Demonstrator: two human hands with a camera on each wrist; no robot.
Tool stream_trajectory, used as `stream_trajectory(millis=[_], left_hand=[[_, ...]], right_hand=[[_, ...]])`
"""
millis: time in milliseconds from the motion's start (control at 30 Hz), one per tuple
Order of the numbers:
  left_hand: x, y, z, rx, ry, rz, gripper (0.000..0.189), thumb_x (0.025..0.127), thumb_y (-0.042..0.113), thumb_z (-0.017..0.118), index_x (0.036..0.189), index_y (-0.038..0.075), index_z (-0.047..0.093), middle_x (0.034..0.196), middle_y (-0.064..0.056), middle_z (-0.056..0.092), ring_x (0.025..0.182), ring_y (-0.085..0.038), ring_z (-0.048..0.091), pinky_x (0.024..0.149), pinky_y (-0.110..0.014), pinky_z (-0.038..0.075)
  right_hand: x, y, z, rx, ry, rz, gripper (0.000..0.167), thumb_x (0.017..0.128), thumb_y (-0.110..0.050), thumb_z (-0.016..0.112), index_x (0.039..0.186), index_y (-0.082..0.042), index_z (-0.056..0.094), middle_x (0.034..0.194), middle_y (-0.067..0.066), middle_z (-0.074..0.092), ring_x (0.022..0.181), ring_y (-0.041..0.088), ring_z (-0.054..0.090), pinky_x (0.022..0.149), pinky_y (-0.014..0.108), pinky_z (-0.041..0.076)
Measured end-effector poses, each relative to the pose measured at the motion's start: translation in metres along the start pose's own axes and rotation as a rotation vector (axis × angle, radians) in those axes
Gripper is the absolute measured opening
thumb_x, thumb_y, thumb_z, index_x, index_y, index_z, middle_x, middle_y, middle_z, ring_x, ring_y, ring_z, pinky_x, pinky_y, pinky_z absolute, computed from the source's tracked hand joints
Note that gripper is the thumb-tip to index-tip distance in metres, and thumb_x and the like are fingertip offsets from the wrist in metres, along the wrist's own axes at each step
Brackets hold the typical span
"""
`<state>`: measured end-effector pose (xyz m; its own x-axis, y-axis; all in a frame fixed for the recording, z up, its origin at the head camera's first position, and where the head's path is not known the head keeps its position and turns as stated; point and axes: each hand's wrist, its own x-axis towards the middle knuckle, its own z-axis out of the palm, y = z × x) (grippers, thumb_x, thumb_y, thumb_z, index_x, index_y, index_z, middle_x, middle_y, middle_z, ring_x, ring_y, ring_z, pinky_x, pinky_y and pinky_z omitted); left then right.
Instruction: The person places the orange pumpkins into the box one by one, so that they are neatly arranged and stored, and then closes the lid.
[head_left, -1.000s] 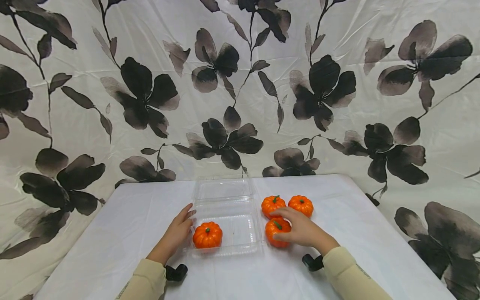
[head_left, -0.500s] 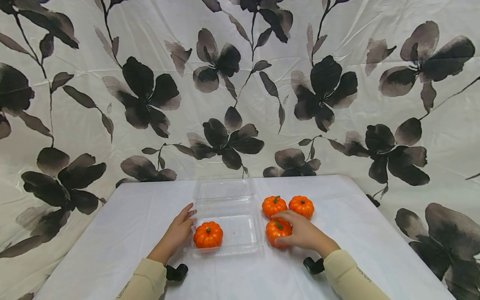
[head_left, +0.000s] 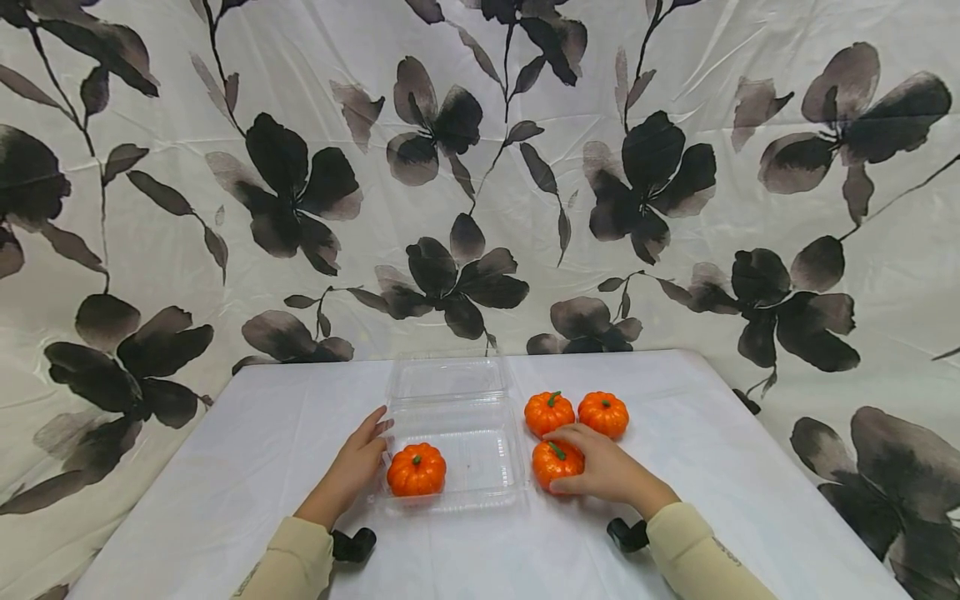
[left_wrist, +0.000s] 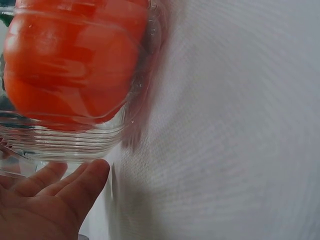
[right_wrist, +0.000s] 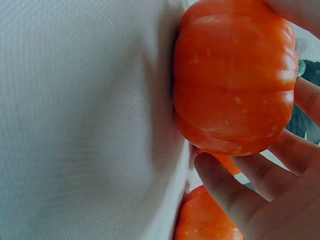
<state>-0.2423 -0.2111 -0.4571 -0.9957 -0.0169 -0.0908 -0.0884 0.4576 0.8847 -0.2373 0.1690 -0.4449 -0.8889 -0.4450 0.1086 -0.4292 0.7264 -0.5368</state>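
My right hand [head_left: 611, 468] holds a small orange toy pumpkin [head_left: 557, 468] with a green stem, thumb on the near side and fingers round the far side. In the right wrist view that pumpkin [right_wrist: 235, 80] sits on the white cloth. A clear plastic clamshell container [head_left: 480, 475] lies with its lid [head_left: 448, 379] folded back. Another pumpkin [head_left: 416, 471] is inside, at the container's front left. My left hand [head_left: 356, 462] rests against the container's left side; in the left wrist view its straight fingers [left_wrist: 87, 187] touch the ridged wall.
Two more pumpkins, one at the left [head_left: 549, 413] and one at the right [head_left: 603, 414], stand just behind my right hand. The white-covered table [head_left: 465, 558] ends at a floral curtain [head_left: 450, 167]. Black wrist devices show below both hands.
The right hand's thumb and fingers have shifted slightly on the pumpkin. The left hand, the container and all the pumpkins keep their places.
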Motion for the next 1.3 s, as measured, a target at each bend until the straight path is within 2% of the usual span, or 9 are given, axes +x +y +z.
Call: stream_trajectory(millis=[633,1300], left_hand=[[-0.001,0.001,0.001,0.001,0.001,-0.002,0.062,0.096,0.012,0.035,0.155,0.012,0.016,0.155,-0.02,0.033,0.136,-0.042,0.041,0.108,-0.057,0.038],[-0.003,0.0,0.001,-0.013,0.002,0.01,0.061,0.097,0.013,0.034,0.156,0.012,0.015,0.155,-0.02,0.033,0.138,-0.041,0.039,0.11,-0.058,0.036]], right_hand=[[0.0,0.001,-0.001,-0.016,-0.018,0.015,0.06,0.074,-0.047,0.078,0.128,-0.027,0.06,0.137,0.0,0.052,0.13,0.028,0.047,0.106,0.057,0.041],[-0.001,-0.001,-0.014,0.005,0.026,-0.015,0.063,0.073,-0.045,0.079,0.129,-0.026,0.058,0.137,0.001,0.054,0.131,0.031,0.048,0.107,0.057,0.04]])
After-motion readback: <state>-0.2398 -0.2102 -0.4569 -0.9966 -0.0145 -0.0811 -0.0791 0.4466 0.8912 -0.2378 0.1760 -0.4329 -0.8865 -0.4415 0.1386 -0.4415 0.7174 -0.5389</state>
